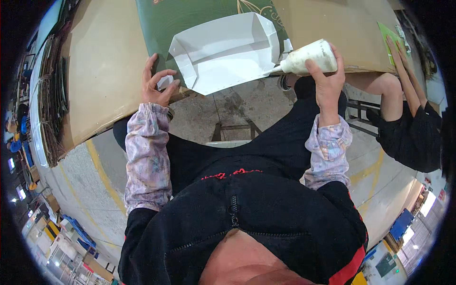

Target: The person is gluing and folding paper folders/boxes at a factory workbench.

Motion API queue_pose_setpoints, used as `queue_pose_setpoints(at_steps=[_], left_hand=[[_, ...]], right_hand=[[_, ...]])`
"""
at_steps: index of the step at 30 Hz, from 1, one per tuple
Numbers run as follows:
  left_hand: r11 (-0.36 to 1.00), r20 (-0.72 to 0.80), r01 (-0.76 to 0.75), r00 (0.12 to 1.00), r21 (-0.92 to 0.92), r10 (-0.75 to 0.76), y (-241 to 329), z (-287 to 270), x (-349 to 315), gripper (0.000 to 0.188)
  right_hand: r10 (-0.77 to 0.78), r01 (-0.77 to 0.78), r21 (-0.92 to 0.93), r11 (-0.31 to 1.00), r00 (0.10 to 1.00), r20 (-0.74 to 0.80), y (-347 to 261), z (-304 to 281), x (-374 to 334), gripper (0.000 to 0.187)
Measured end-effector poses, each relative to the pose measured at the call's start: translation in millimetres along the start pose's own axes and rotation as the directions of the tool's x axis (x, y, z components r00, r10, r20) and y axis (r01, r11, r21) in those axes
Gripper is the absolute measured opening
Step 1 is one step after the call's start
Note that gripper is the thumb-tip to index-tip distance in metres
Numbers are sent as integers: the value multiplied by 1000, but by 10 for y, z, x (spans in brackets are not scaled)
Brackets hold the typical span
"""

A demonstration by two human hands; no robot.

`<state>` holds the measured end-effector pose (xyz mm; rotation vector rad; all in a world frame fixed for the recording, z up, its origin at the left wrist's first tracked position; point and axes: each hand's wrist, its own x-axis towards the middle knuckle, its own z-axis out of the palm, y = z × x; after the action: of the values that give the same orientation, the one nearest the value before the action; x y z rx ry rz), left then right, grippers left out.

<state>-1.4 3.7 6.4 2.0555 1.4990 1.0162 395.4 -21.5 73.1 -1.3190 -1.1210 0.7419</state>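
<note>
In my right hand is a white squeeze bottle, tilted on its side. Its narrow nozzle points left and meets the right front corner of a white folded paper tray. The tray has raised walls and slanted corners, and its near edge juts out past the table edge. At the tray's left end, my left hand has thumb and forefinger curled round a small white paper flap. Whether that flap joins the tray is hidden by the fingers.
Under the tray lies a dark green printed board on a brown cardboard-covered table. Stacked cardboard sheets stand at the left. On the right another person's hands rest on a light green sheet. A stool stands nearby.
</note>
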Motion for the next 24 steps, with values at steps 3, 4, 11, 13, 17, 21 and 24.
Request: queue_pose_setpoints(at_steps=[3,4,11,13,17,21,24], left_hand=[[1000,3,4,1000,13,-4,-15,-7,-12,28],[1000,5,14,1000,9,-14,-21,-13,-18,27],[1000,10,12,1000,-7,-11,-8,-4,1,28],[1000,19,19,1000,16,-19,-22,-11,-9,28],[999,16,31,999,6,-32,-7,-15,-8,27],[999,21,41,999,0,-41,-7,-6,-5,28],[999,20,34,999,-2,-34,16,-16,1,28]], right_hand=[[2,-2,6,1000,1000,-3,-6,6,0,69],[7,-7,9,1000,1000,-3,-8,9,-1,69],[-29,43,114,993,991,-128,-5,-177,75,67],[-52,62,73,995,990,-132,-15,-174,83,66],[-95,96,-1,995,987,-126,-74,-99,58,67],[-82,81,-18,997,991,-106,-55,-42,36,67],[-100,97,-41,994,992,-79,-31,-21,38,67]])
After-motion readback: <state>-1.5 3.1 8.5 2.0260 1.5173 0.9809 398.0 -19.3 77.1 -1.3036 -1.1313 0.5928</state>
